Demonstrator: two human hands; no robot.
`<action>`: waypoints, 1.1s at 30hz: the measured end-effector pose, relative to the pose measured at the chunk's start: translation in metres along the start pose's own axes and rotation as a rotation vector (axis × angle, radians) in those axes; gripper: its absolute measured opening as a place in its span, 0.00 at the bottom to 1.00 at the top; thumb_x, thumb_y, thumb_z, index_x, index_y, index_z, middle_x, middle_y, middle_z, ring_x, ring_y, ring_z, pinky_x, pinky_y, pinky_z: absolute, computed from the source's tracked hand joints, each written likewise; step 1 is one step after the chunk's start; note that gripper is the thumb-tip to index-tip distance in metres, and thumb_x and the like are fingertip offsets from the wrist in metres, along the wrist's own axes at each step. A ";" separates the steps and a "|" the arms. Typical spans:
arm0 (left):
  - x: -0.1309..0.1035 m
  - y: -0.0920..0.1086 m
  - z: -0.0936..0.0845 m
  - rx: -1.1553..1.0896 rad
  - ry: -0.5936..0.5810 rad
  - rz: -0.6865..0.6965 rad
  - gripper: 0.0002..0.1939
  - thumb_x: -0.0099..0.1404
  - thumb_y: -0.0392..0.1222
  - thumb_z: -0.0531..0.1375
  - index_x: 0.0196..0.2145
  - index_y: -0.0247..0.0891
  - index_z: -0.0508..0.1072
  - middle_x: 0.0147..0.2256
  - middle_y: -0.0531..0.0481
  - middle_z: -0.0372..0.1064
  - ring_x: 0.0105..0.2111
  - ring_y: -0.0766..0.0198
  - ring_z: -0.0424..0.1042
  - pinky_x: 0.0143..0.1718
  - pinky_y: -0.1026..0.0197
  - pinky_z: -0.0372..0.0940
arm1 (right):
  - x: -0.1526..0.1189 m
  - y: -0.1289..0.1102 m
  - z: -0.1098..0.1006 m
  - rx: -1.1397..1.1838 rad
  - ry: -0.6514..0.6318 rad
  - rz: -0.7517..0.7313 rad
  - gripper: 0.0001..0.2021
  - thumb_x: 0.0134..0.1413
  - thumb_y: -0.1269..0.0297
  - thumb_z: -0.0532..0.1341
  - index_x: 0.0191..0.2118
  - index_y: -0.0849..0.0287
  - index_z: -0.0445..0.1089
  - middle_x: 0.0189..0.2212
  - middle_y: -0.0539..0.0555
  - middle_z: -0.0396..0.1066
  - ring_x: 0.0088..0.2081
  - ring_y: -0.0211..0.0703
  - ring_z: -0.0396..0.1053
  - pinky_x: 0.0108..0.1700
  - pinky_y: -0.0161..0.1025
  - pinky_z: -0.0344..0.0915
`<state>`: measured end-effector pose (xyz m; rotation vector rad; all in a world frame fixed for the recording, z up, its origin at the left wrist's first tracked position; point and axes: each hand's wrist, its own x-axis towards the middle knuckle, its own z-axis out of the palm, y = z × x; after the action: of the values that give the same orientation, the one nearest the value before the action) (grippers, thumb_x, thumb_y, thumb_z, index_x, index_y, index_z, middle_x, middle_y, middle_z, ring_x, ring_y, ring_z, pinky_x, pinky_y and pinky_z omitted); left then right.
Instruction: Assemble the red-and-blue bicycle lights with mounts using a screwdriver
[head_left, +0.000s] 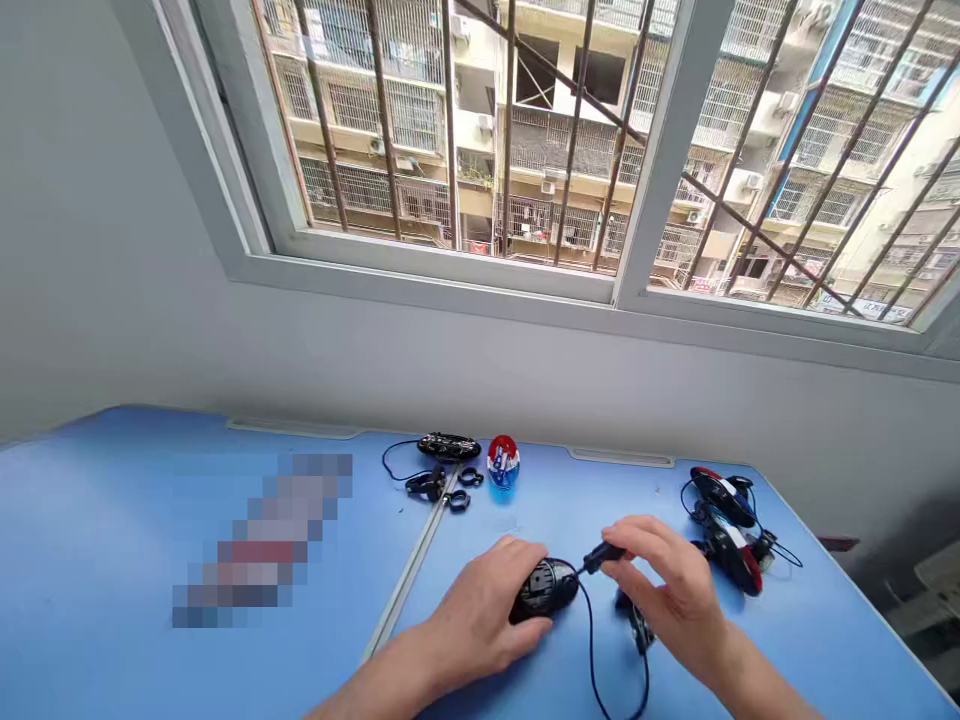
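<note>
On the blue table (90, 540) — left hand (491, 610), palm-down, grips one black casing (547, 588); right hand (671, 585) pinches one slim piece (602, 556)!

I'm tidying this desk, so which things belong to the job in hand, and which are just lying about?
In use:
black oval device, in left hand
small black piece, in right hand
black cord

Apparently just lying about:
rear black oval device
two black rings
red-and-blue object
oval devices at far right

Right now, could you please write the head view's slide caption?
Left hand grips shiny black oval device; right hand holds slim black piece.
</note>
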<state>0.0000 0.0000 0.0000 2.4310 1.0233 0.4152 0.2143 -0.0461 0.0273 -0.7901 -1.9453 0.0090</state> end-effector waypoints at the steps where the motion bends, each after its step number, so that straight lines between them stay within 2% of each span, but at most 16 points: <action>1: -0.002 0.001 0.000 0.001 0.001 0.002 0.14 0.51 0.35 0.59 0.38 0.39 0.65 0.39 0.46 0.70 0.39 0.54 0.64 0.39 0.55 0.60 | 0.001 -0.003 -0.002 0.003 -0.023 0.000 0.16 0.57 0.76 0.57 0.51 0.57 0.63 0.36 0.57 0.72 0.35 0.43 0.69 0.32 0.38 0.70; 7: -0.006 0.002 0.003 0.007 0.019 0.011 0.12 0.51 0.35 0.58 0.36 0.40 0.65 0.37 0.48 0.70 0.37 0.55 0.64 0.37 0.56 0.60 | 0.004 -0.008 -0.012 0.062 -0.151 0.043 0.20 0.59 0.79 0.52 0.55 0.57 0.61 0.47 0.59 0.71 0.45 0.44 0.70 0.39 0.38 0.71; 12: -0.006 0.003 0.002 0.021 0.028 0.024 0.12 0.51 0.34 0.58 0.36 0.40 0.65 0.37 0.48 0.70 0.36 0.56 0.64 0.36 0.58 0.60 | 0.002 -0.005 -0.012 0.080 -0.120 0.107 0.18 0.59 0.77 0.54 0.52 0.54 0.63 0.41 0.55 0.74 0.39 0.41 0.72 0.38 0.37 0.72; 19: -0.006 0.002 0.003 0.023 0.066 0.064 0.13 0.51 0.34 0.57 0.36 0.42 0.64 0.36 0.49 0.69 0.36 0.56 0.65 0.36 0.58 0.60 | -0.002 -0.003 -0.004 0.019 -0.044 0.132 0.11 0.59 0.72 0.57 0.48 0.55 0.64 0.33 0.53 0.74 0.32 0.41 0.71 0.33 0.38 0.72; 26: -0.006 0.000 0.005 0.016 0.055 0.055 0.13 0.51 0.34 0.58 0.36 0.41 0.64 0.36 0.48 0.69 0.37 0.55 0.65 0.37 0.57 0.60 | -0.006 0.000 0.001 -0.047 0.030 0.097 0.12 0.59 0.71 0.58 0.48 0.55 0.62 0.33 0.53 0.73 0.30 0.40 0.71 0.32 0.39 0.72; 33: -0.006 0.003 0.002 0.017 0.029 0.036 0.13 0.51 0.34 0.58 0.37 0.41 0.64 0.37 0.48 0.70 0.37 0.55 0.65 0.36 0.57 0.61 | -0.001 -0.008 -0.009 0.087 -0.140 0.222 0.16 0.60 0.73 0.52 0.53 0.54 0.61 0.44 0.56 0.72 0.40 0.41 0.72 0.39 0.39 0.74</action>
<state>-0.0020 -0.0068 -0.0007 2.4687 1.0000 0.4576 0.2176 -0.0564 0.0335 -0.9644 -1.9638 0.2877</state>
